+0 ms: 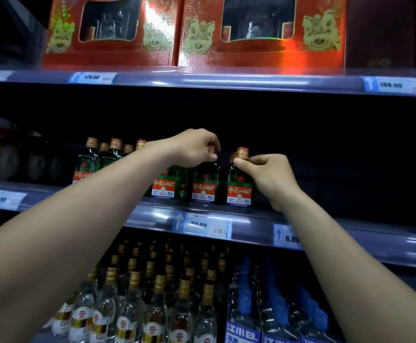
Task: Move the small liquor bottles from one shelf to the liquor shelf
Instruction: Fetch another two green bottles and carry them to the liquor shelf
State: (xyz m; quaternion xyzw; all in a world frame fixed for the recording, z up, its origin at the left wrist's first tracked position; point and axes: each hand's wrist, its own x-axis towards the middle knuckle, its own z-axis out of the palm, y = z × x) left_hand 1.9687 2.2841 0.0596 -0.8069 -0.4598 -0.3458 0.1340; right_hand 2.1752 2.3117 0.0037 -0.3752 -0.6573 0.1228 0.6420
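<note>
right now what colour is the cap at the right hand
The cap is gold, red-topped; head view.

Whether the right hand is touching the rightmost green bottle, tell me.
Touching. The head view shows the right hand pinching the rightmost green bottle at its neck, just under the gold cap, with no gap.

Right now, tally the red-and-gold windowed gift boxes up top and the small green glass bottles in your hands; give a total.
Red-and-gold windowed gift boxes: 2
Small green glass bottles, one gripped by the left hand, one by the right hand: 2
Total: 4
</note>
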